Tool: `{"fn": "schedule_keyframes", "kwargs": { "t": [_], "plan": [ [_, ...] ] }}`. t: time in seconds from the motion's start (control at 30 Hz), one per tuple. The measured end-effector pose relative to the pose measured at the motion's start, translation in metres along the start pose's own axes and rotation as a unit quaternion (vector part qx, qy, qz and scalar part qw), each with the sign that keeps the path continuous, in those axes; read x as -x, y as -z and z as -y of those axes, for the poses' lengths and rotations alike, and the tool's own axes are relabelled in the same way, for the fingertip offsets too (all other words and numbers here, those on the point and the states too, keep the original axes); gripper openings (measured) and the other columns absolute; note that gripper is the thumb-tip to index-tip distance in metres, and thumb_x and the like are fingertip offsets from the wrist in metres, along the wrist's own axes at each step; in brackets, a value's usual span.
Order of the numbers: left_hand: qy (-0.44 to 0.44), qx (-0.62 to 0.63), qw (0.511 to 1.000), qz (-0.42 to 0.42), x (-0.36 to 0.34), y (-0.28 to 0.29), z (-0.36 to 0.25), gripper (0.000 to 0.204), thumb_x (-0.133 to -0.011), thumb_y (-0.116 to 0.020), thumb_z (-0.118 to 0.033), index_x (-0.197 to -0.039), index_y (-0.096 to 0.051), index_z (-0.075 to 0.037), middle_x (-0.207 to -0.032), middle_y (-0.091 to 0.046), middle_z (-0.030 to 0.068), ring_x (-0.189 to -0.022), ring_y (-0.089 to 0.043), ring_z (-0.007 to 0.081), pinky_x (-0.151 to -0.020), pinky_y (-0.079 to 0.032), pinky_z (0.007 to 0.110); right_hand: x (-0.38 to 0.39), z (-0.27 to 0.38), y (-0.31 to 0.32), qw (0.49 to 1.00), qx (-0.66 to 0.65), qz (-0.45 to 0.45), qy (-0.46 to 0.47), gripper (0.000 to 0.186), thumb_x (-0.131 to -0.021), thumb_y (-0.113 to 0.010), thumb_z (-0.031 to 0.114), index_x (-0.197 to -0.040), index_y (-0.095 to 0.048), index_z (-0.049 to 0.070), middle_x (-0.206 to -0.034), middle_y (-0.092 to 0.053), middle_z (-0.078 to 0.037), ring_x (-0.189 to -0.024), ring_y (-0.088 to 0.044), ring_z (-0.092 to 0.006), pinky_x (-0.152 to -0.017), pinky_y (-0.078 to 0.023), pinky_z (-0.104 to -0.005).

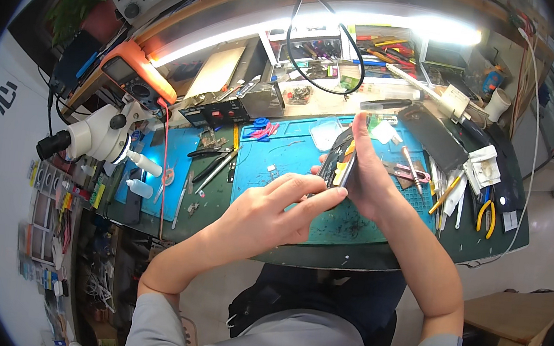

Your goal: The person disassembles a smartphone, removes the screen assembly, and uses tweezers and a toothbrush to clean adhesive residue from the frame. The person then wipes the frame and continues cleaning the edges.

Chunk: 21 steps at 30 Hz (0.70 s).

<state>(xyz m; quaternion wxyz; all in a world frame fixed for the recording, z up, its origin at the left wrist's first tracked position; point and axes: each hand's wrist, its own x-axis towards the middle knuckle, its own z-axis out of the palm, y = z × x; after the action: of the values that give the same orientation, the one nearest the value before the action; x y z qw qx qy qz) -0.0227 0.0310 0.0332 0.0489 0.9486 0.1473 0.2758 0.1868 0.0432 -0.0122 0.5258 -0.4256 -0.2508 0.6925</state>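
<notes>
An opened dark phone (335,165), with yellow parts showing inside, is held tilted above the blue work mat (271,166). My right hand (369,175) grips it along the right side, thumb raised up along the edge. My left hand (280,213) has curled fingers on the phone's lower end, with the index fingertip near its lower right corner; whether it pinches anything small is hidden. Beyond the phone sit a clear plastic box (324,133) and a pink tool (403,173).
A microscope (86,148), an orange meter (130,69) and a metal instrument (230,108) stand left and back. Pliers (486,216), a large dark panel (434,138) and several hand tools lie right. A black cable loop (322,84) hangs overhead; a wooden cabinet (510,315) stands lower right.
</notes>
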Motion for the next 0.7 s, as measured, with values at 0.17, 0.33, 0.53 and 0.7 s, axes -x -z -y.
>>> {"fn": "schedule_keyframes", "kwargs": {
  "t": [0.17, 0.33, 0.53, 0.7],
  "plan": [
    [0.024, 0.037, 0.999, -0.01, -0.009, 0.002, -0.002, 0.074, -0.074, -0.073, 0.011, -0.145, -0.065, -0.009, -0.119, -0.068, 0.0127, -0.091, -0.072, 0.0269, -0.079, -0.064, 0.037, 0.006, 0.004, -0.004, 0.999, 0.007, -0.03, -0.016, 0.113, -0.087, -0.046, 0.097, -0.15, -0.039, 0.004, -0.113, -0.061, -0.015, -0.098, -0.068, -0.0259, -0.092, -0.055, -0.0452],
    [-0.006, 0.006, 1.0, 0.007, -0.011, 0.006, -0.001, 0.069, -0.074, -0.074, 0.008, -0.14, -0.067, -0.008, -0.118, -0.068, 0.0122, -0.086, -0.072, 0.0281, -0.076, -0.064, 0.037, 0.002, 0.001, 0.0, 1.0, 0.007, -0.017, -0.006, 0.111, -0.087, -0.051, 0.095, -0.151, -0.033, 0.006, -0.115, -0.059, -0.015, -0.101, -0.07, -0.027, -0.089, -0.059, -0.0457],
    [0.007, -0.004, 1.0, -0.017, 0.002, 0.0, -0.008, 0.06, -0.073, -0.074, 0.006, -0.131, -0.067, -0.007, -0.112, -0.068, 0.0101, -0.085, -0.072, 0.0272, -0.07, -0.064, 0.037, 0.008, -0.004, -0.007, 0.998, 0.041, -0.026, 0.035, 0.11, -0.085, -0.052, 0.095, -0.158, -0.021, 0.018, -0.121, -0.056, -0.015, -0.103, -0.072, -0.0277, -0.083, -0.063, -0.046],
    [0.014, -0.026, 0.998, -0.046, 0.007, -0.006, -0.013, 0.063, -0.071, -0.073, 0.004, -0.133, -0.063, -0.003, -0.111, -0.067, 0.0118, -0.091, -0.073, 0.0272, -0.071, -0.063, 0.036, 0.014, -0.009, -0.013, 0.994, 0.054, -0.025, 0.093, 0.109, -0.088, -0.048, 0.094, -0.161, -0.017, 0.02, -0.126, -0.055, -0.014, -0.108, -0.07, -0.0247, -0.083, -0.062, -0.0435]
  ]
}}
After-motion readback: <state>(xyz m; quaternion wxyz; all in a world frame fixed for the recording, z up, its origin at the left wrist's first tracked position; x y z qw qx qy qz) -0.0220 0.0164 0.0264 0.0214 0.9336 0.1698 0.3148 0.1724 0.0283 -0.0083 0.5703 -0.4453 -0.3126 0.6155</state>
